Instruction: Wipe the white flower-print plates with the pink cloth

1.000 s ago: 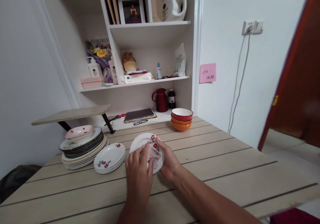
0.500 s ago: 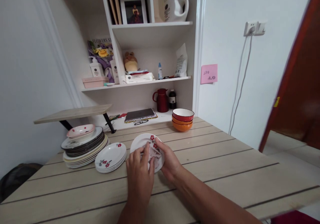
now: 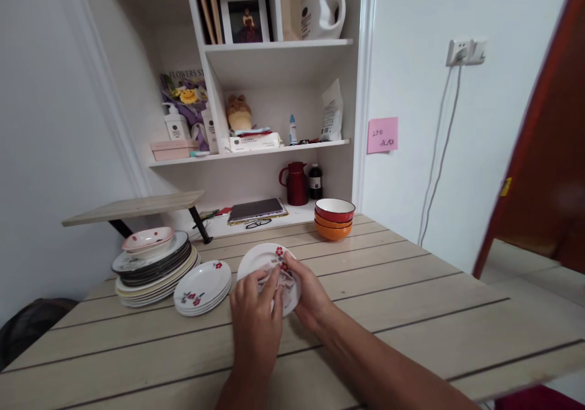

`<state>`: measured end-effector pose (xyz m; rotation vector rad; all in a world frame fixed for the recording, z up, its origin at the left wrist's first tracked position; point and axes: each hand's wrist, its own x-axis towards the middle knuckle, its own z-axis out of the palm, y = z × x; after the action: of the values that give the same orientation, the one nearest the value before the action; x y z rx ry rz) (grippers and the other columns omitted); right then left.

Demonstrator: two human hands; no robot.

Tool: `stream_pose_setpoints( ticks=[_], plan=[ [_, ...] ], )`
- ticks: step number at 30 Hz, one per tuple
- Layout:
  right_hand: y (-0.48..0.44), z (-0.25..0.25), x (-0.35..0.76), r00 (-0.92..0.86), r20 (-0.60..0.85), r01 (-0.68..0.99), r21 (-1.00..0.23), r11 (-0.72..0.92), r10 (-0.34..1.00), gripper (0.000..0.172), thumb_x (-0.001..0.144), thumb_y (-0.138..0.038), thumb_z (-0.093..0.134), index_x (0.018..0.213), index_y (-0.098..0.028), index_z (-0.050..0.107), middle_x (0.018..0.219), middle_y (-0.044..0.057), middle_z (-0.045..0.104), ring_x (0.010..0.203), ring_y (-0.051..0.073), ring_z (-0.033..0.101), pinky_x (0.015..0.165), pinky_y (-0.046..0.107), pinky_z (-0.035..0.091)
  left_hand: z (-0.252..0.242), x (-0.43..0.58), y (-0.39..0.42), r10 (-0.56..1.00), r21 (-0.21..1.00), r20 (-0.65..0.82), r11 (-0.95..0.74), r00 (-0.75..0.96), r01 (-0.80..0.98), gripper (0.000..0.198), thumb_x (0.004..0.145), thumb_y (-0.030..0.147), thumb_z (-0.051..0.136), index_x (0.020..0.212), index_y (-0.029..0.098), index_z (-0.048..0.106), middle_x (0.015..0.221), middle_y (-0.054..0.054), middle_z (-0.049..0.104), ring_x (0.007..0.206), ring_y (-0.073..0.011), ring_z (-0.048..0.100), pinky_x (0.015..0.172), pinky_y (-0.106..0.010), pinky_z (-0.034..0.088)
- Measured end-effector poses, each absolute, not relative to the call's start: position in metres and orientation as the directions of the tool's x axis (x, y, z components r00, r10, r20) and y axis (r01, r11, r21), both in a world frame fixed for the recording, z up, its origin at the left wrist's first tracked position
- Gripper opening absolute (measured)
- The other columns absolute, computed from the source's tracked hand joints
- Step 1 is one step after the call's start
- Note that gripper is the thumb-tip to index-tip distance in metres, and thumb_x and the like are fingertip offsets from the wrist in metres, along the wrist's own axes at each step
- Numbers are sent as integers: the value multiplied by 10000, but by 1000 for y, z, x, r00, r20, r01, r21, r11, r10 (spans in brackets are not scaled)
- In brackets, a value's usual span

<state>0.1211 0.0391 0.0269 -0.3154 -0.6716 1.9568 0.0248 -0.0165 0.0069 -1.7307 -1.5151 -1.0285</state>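
Pressing crumpled pale wipe [image 3: 286, 281]: left hand [image 3: 256, 315], clench unclear | right hand [image 3: 314, 295]: grasping plate [image 3: 252, 258] rim | plate: round, white, red-flowered, tilted, over slatted table [image 3: 393, 318] | matching plate stack [image 3: 202, 285] just left | stacked bowls [image 3: 333, 222] beyond

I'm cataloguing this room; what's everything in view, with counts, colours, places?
held plate: 1, white, centre
crumpled sheet: 1, pale, on held plate
small plates: 1 stack, white, left
large plates: 1 stack, mixed, far left
spotted bowl: 1, pink, atop large plates
stacked bowls: 3, red and orange, back
table: 1, beige, foreground
riser: 1, wooden, left
shelf unit: 1, white, back, stocked
sticky note: 1, pink, wall
socket: 1, white, wall
left hand: 1, bare, on crumpled sheet
right hand: 1, bare, on held plate
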Motion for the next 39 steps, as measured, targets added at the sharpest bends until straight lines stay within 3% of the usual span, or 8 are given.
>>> stream_pose_setpoints(
  ticks=[15,25,32,39],
  plan=[
    [38,27,121,-476,19,-713,-593,-373,879,355,707,-436,743,884,-140,663,817,47,716,707,161,647,682,262,480,11,28,-20,540,94,841,-218,40,971,299,812,122,590,998,318,718,1025,-69,611,949,-234,529,799,-399,429],
    [36,30,122,-465,73,-736,-585,-339,882,332,705,-394,751,893,-136,661,818,43,716,723,156,639,702,257,484,11,26,-19,536,41,842,-166,55,985,401,852,155,546,1229,276,611,1032,-93,593,969,-234,524,826,-395,422],
    [35,31,122,-495,-13,-720,-554,-419,869,336,735,-420,714,892,-127,661,838,74,725,759,189,666,748,295,503,13,27,-21,554,50,830,-204,73,978,363,802,104,569,1061,323,698,1038,-80,599,956,-244,524,799,-402,423],
    [35,34,125,-548,-49,-709,-503,-495,835,299,801,-408,639,824,-111,668,748,58,709,627,138,627,598,224,467,13,28,-22,567,70,821,-222,71,973,315,810,115,571,1002,321,712,1045,-70,613,962,-241,528,803,-406,422]
  ],
)
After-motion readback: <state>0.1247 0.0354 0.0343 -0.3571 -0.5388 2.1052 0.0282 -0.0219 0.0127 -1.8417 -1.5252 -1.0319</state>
